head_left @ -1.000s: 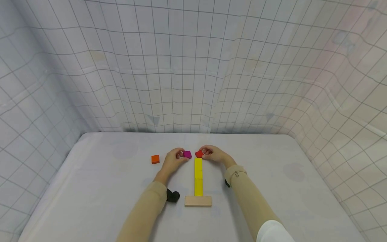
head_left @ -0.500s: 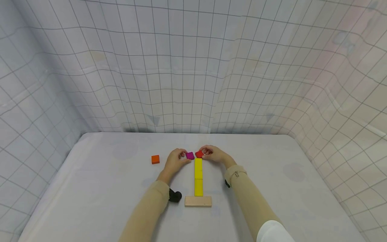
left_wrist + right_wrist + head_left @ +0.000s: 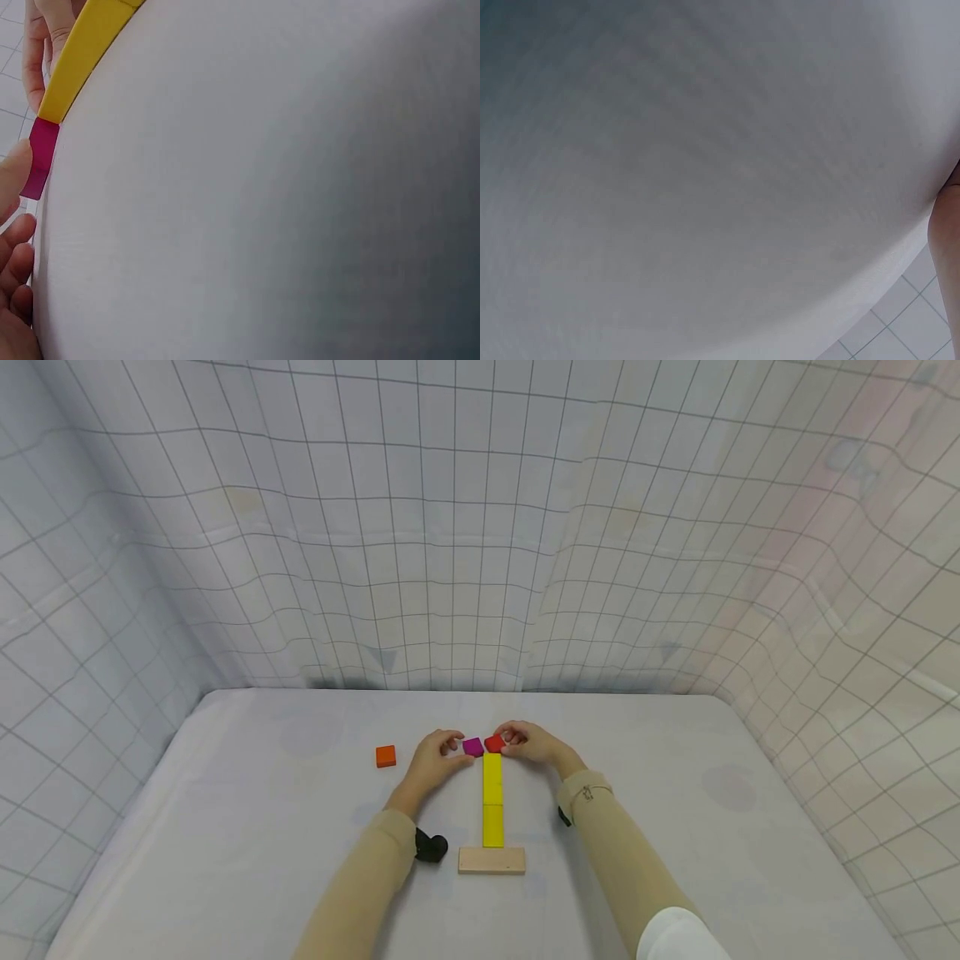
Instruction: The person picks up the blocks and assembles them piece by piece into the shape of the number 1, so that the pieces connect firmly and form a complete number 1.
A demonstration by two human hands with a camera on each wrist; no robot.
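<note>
In the head view my left hand (image 3: 435, 762) is beside a purple block (image 3: 473, 747). Its thumb (image 3: 13, 174) touches the block in the left wrist view, while the other fingers stand a little off it. A red block (image 3: 495, 743) is pinched by my right hand (image 3: 534, 743), just past the far end of a yellow strip. That strip is two yellow blocks (image 3: 492, 802) end to end, running toward me. Purple lies left of red with a narrow gap. In the right wrist view only a sliver of hand (image 3: 946, 240) shows.
A plain wooden plank (image 3: 491, 861) lies crosswise at the near end of the yellow strip. An orange block (image 3: 386, 756) sits left of my left hand. The white table (image 3: 262, 827) is bounded by grid-patterned cloth (image 3: 480, 527) behind and at the sides.
My left hand has moved the purple block rightward toward the red one, and its fingers have since loosened slightly from it. The right hand and the red block have stayed put.
</note>
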